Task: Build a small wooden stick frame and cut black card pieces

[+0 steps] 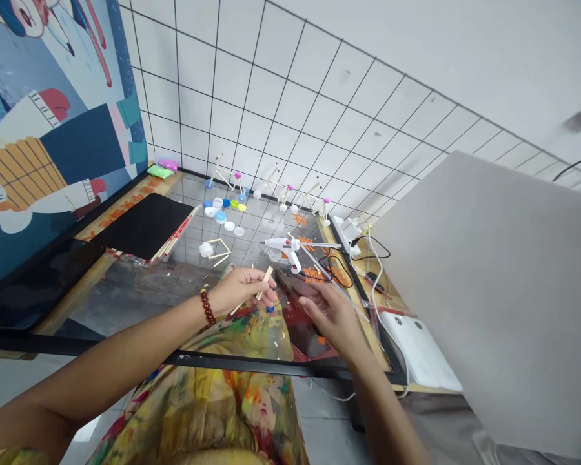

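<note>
Thin wooden sticks (265, 282) are pinched between the thumb and fingers of my left hand (244, 289), which wears a red bead bracelet. To the right, my right hand (333, 315) hovers over the glass table with its fingers apart and nothing in it. A white glue gun (285, 248) lies on the glass just beyond both hands. Left of it sits a white cap with a stick frame (217, 250). A small blue piece (270, 309) is below my left hand's fingers.
Several coloured bottle caps (220, 217) lie farther back, before stick models (274, 187) along the wall grid. A black sheet (148, 225) covers stick packs at left. Cables (378, 274), a power strip (346, 234) and a white box (419, 349) stand right.
</note>
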{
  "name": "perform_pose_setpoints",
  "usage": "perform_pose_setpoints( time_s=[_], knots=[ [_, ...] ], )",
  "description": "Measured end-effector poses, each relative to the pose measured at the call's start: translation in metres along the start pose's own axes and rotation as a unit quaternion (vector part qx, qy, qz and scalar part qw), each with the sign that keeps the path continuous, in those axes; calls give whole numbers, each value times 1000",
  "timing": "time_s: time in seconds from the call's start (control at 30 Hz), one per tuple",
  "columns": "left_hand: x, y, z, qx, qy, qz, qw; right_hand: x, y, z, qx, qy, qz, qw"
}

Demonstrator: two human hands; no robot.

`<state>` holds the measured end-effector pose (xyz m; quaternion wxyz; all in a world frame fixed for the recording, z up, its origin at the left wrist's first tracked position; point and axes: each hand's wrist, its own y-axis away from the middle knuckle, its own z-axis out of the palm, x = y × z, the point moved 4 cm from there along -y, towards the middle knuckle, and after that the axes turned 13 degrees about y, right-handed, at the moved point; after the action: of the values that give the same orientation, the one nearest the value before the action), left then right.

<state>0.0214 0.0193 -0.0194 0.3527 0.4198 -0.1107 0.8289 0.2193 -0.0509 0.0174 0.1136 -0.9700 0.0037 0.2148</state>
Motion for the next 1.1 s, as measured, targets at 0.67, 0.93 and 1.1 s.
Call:
perform_pose_setpoints(
  time_s=[0.67, 0.93, 1.1],
  knots=[
    [10, -14, -21, 45, -21, 94, 994, -2, -24, 17, -19, 94, -20, 995],
    [51, -60, -39, 73, 16, 94, 993, 33, -2, 19, -158, 269, -3, 950],
    [45, -69, -53, 82, -3, 91, 992, 26, 3, 25, -167, 325, -65, 928]
  ],
)
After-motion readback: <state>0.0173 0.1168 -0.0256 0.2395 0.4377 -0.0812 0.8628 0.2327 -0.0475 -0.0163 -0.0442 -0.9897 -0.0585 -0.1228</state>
